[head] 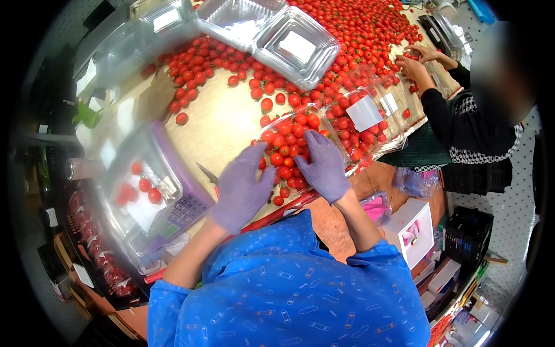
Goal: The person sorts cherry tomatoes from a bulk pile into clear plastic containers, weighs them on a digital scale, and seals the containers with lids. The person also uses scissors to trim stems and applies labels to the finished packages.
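Note:
My left hand point(245, 186), in a purple glove, rests at the left side of a clear plastic clamshell container heaped with cherry tomatoes point(288, 149). At its right side is my right hand point(321, 167), gloved alike, fingers spread against the tomatoes and the rim. Whether either hand grips the container cannot be told. Its clear lid, with a white label point(364, 113), lies open to the right over more tomatoes. Small pointed snips point(208, 173) with a red handle lie just left of my left hand, partly hidden by it.
A purple scale point(190, 208) under clear plastic, with a few tomatoes on top, stands left. Empty clamshells point(297, 47) lie beyond, beside a large tomato pile point(364, 30). Across to the right, a person's hands point(416, 65) touch tomatoes. A red table edge point(299, 201) runs before me.

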Action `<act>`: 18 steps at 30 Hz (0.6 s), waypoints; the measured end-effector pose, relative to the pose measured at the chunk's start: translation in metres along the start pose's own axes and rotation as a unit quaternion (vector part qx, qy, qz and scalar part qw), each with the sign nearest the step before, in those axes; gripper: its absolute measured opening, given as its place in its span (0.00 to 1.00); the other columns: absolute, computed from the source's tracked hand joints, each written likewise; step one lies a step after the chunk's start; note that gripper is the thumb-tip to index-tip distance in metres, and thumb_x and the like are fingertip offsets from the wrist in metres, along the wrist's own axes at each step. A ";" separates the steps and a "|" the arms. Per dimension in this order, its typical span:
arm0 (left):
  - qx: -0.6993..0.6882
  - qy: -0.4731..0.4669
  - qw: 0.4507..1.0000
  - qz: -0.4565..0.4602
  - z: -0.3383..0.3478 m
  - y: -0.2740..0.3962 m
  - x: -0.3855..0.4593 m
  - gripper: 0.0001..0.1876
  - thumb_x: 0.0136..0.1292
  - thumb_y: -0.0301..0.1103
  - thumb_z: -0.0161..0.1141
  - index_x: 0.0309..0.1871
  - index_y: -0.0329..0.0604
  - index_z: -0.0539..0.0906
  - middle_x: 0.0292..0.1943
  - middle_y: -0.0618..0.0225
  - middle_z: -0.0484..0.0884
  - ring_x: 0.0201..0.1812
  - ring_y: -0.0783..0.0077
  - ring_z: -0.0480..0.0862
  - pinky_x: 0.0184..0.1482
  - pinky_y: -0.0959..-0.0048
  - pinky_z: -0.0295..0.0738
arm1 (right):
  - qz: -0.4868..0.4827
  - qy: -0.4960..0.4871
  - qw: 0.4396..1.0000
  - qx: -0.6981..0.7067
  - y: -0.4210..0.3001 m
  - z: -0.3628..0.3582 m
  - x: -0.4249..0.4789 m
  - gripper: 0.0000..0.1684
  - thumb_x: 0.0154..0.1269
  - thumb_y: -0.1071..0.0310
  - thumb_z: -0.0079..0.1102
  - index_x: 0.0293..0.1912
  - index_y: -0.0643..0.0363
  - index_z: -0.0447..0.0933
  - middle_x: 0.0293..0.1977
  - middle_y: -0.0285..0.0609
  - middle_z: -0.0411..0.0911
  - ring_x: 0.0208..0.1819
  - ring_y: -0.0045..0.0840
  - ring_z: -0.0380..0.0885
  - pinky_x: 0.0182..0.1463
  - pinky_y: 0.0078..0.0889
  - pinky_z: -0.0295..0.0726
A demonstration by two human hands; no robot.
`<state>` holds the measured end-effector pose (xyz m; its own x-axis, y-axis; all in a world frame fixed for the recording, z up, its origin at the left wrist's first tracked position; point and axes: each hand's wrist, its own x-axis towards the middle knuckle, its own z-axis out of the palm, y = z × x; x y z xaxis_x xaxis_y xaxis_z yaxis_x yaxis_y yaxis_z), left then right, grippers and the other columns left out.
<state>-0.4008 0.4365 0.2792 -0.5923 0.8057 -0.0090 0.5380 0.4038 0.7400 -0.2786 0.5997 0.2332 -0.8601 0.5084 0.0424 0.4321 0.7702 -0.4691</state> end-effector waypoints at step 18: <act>0.224 -0.162 0.955 -0.110 0.048 -0.010 0.061 0.19 0.61 0.43 0.56 0.49 0.37 0.73 0.31 0.49 0.81 0.30 0.46 0.83 0.34 0.55 0.78 | -0.075 -0.144 0.987 -0.019 0.012 0.009 0.057 0.18 0.57 0.57 0.60 0.43 0.57 0.74 0.34 0.52 0.78 0.38 0.45 0.78 0.40 0.46 0.78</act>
<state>-0.4134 0.5024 0.2396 -0.5429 0.7424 -0.3925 0.6675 0.6651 0.3348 -0.3249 0.6347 0.2221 -0.9539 0.2618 -0.1467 0.3000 0.8445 -0.4437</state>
